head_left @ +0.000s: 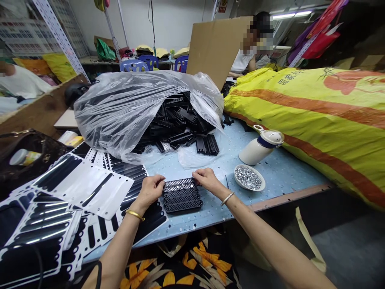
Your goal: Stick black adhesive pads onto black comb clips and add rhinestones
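Several black perforated plastic strips (pixel 183 195) lie side by side in a block on the blue table in front of me. A few small shiny metal pieces sit on one of the farther strips. My left hand (pixel 152 190) is closed, thumb and fingertips pinching the left end of the far strips. At the opposite end, my right hand (pixel 208 179) pinches the far right corner. Exactly which strip each fingertip grips is partly hidden. Right of my right hand stands a white bowl (pixel 249 178) full of small shiny metal pieces, with a thin dark tool (pixel 227 182) beside it.
A clear plastic bag (pixel 120 104) spills black strips behind my hands. Sheets with black strip-shaped stickers (pixel 84 184) cover the left side. A white lidded jug (pixel 260 146) stands near a large yellow sack (pixel 309 104). A co-worker (pixel 248 60) sits behind a cardboard sheet (pixel 216 48).
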`<action>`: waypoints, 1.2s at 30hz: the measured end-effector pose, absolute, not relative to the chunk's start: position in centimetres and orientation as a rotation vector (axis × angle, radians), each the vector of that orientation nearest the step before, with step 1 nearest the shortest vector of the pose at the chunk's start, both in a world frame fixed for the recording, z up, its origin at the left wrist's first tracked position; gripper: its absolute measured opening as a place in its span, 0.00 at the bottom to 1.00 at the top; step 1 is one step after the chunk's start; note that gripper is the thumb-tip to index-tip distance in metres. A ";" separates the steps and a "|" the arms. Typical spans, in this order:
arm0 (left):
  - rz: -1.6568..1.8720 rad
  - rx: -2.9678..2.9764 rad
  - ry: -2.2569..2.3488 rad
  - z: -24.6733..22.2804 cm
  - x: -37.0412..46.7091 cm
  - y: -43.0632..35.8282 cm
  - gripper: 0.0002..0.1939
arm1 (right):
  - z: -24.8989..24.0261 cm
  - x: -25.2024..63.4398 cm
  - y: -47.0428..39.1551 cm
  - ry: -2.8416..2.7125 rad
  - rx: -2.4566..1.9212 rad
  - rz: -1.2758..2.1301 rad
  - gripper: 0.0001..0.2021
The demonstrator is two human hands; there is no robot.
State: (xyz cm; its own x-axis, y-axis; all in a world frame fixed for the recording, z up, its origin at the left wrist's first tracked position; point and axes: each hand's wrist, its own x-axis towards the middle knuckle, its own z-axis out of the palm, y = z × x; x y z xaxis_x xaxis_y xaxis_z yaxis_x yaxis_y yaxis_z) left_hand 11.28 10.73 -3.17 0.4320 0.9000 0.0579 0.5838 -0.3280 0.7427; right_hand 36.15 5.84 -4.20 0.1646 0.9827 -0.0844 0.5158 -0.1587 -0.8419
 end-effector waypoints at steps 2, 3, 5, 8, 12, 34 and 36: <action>0.635 2.041 1.236 -3.1 11.3 10.7 0.14 | -4.3 36.2 5.8 -1.449 -1.774 0.872 0.17; 0.640 2.042 1.221 -3.1 11.3 10.7 0.14 | -4.4 36.2 5.8 -1.458 -1.779 0.864 0.17; 0.652 2.045 1.200 -3.2 11.3 10.7 0.14 | -4.5 36.2 5.9 -1.476 -1.793 0.840 0.18; 0.686 2.057 1.239 -3.4 11.2 10.5 0.13 | -4.4 36.4 5.6 -1.505 -1.820 0.756 0.15; 0.829 2.248 1.234 -3.7 11.2 9.4 0.13 | -3.8 36.6 4.0 -1.552 -1.847 0.591 0.07; 0.839 2.490 1.245 -4.8 12.7 7.7 0.09 | -4.6 34.9 3.6 -1.887 -1.887 0.278 0.09; 0.826 2.478 1.268 -4.8 12.8 8.1 0.09 | -4.6 34.9 4.0 -1.895 -1.895 0.282 0.08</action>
